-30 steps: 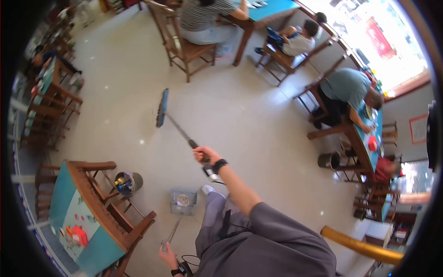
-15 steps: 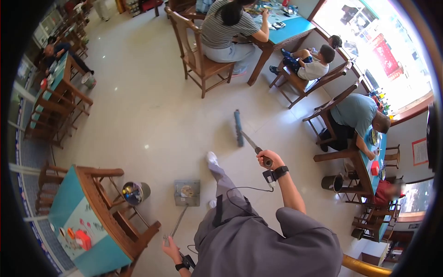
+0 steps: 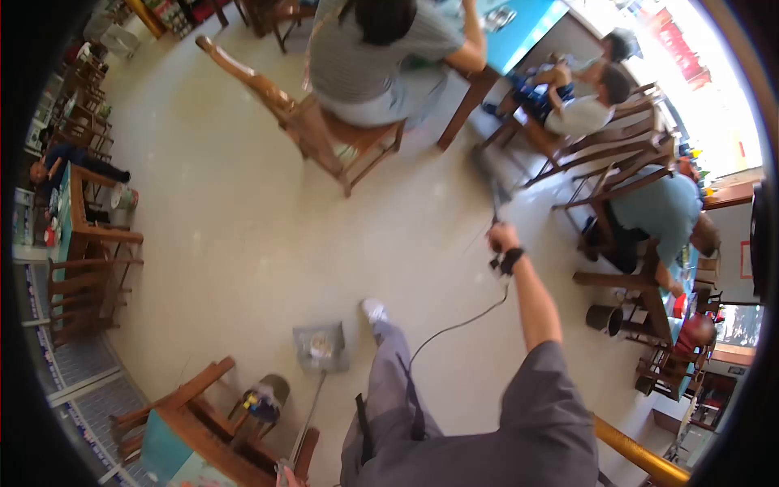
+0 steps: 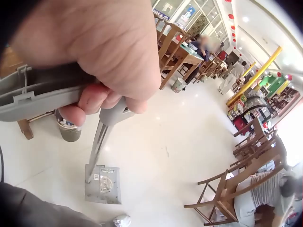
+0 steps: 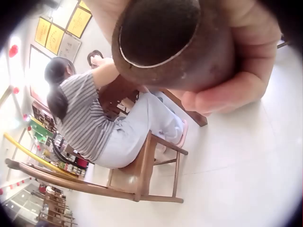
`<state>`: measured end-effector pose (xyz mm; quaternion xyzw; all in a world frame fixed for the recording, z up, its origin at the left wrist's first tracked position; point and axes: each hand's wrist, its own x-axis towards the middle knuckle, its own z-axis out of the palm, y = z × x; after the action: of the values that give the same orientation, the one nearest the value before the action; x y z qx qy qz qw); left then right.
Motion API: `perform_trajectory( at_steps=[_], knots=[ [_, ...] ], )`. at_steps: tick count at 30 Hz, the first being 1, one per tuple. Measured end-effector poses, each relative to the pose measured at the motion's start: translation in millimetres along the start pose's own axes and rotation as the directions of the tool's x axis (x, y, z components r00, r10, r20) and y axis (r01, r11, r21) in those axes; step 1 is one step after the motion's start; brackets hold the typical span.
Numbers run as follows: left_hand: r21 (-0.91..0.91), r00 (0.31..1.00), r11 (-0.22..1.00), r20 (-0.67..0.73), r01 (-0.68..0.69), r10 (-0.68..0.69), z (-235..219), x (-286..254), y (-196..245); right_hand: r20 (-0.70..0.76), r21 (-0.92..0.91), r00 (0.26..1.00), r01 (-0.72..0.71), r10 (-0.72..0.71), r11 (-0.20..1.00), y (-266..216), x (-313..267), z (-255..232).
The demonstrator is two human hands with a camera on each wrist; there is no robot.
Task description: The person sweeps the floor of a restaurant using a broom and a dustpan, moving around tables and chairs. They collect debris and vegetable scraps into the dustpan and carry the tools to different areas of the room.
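In the head view my right hand (image 3: 505,237) reaches forward, gripping the handle of a broom. Its blurred head (image 3: 485,165) is on the floor close to the legs of a child's chair. The right wrist view shows the fingers (image 5: 227,97) curled round the thick dark butt of the broom handle (image 5: 208,56). My left hand (image 4: 113,52) grips the grey handle (image 4: 42,101) of a long-handled dustpan, as the left wrist view shows. The grey dustpan (image 3: 337,362) lies on the floor beside my left foot with pale debris in it. In the head view the bottom edge mostly cuts off my left hand.
A seated person in a striped top occupies a wooden chair (image 3: 312,138) ahead. Children sit at the right by a turquoise table (image 3: 531,32), and another person leans over a table further right. A bin (image 3: 272,394) stands by the near-left table; another bin (image 3: 604,319) is at the right.
My right hand has swung the broom from the left across to the right, then forward toward the child's chair. The left hand keeps its grip on the dustpan handle. The head view has shifted.
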<state>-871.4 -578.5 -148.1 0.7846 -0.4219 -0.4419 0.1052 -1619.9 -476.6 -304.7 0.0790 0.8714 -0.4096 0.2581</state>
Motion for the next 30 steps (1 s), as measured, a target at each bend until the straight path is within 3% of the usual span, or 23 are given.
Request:
perform_trajectory(
  at_steps=[1,4,6,9,10,11,12,13,15,17,19,24,26,27,28,29,30],
  knots=[
    [-0.003,0.996,0.996,0.025,-0.089,0.089,-16.2,1.3,5.9,0.066,0.084,0.996,-0.062,0.056,0.995,9.7,30.1,9.5],
    [0.051,1.0,0.999,0.003,0.005,-0.006,-23.8,0.8,49.4,0.075,0.064,0.992,-0.111,0.106,0.992,14.6,61.4,49.4],
    [0.059,0.999,0.997,0.01,0.045,-0.046,-21.9,2.0,63.8,-0.031,-0.072,0.991,-0.135,0.133,0.988,32.2,68.0,86.8],
    [-0.051,0.995,0.994,0.039,0.099,-0.097,-16.3,7.5,83.8,-0.119,-0.131,0.99,-0.092,0.077,0.987,28.8,-12.1,153.7],
    [-0.007,0.997,0.999,0.057,0.05,-0.05,-8.1,5.7,103.0,-0.134,-0.146,0.988,-0.091,0.071,0.985,21.2,-46.0,170.5],
    [0.035,0.997,0.999,0.08,0.001,-0.003,-5.9,5.9,115.4,-0.156,-0.245,0.987,0.003,-0.042,0.969,30.8,-70.5,187.6],
    [-0.016,0.998,1.0,0.057,-0.023,0.024,-18.0,33.4,77.4,-0.108,-0.222,0.994,-0.019,-0.006,0.975,38.6,-96.0,202.3],
    [-0.017,0.998,1.0,0.061,-0.026,0.027,-15.7,45.7,76.4,-0.058,-0.201,0.998,-0.038,0.027,0.979,43.8,-118.8,213.9],
    [-0.136,0.994,0.985,-0.005,0.105,-0.107,-7.6,62.2,83.1,0.099,-0.221,0.995,-0.005,0.027,0.975,60.1,-157.0,234.5],
    [-0.139,0.993,0.987,-0.075,0.08,-0.091,1.0,76.0,90.4,0.112,-0.364,0.994,0.054,-0.014,0.93,44.0,-196.7,246.0],
    [-0.114,1.0,0.993,0.023,-0.017,0.02,2.4,93.1,91.3,0.139,-0.381,0.99,0.067,-0.015,0.922,45.1,-207.5,262.7],
    [-0.103,0.994,0.994,0.105,-0.03,0.041,-12.5,117.9,91.2,0.237,-0.447,0.971,0.137,-0.031,0.884,53.3,-215.4,258.3],
    [-0.121,0.991,0.992,0.125,-0.037,0.053,-13.7,123.9,84.4,0.283,-0.579,0.959,0.159,0.014,0.799,59.4,-223.3,241.8],
    [-0.156,0.997,0.987,0.055,-0.039,0.048,-15.2,131.1,75.7,0.307,-0.644,0.951,0.175,0.042,0.744,63.5,-229.3,234.2],
    [-0.185,0.999,0.982,-0.016,-0.045,0.043,-20.6,135.9,67.9,0.306,-0.582,0.946,0.099,0.104,0.807,71.6,-234.8,233.2],
    [-0.2,0.999,0.979,-0.019,-0.037,0.034,-23.5,140.9,63.9,0.309,-0.589,0.946,0.114,0.093,0.8,74.8,-245.0,238.2],
    [-0.187,0.993,0.979,0.072,-0.078,0.093,-26.3,148.0,62.5,0.306,-0.597,0.95,0.139,0.064,0.79,81.3,-257.5,243.7]
  ],
)
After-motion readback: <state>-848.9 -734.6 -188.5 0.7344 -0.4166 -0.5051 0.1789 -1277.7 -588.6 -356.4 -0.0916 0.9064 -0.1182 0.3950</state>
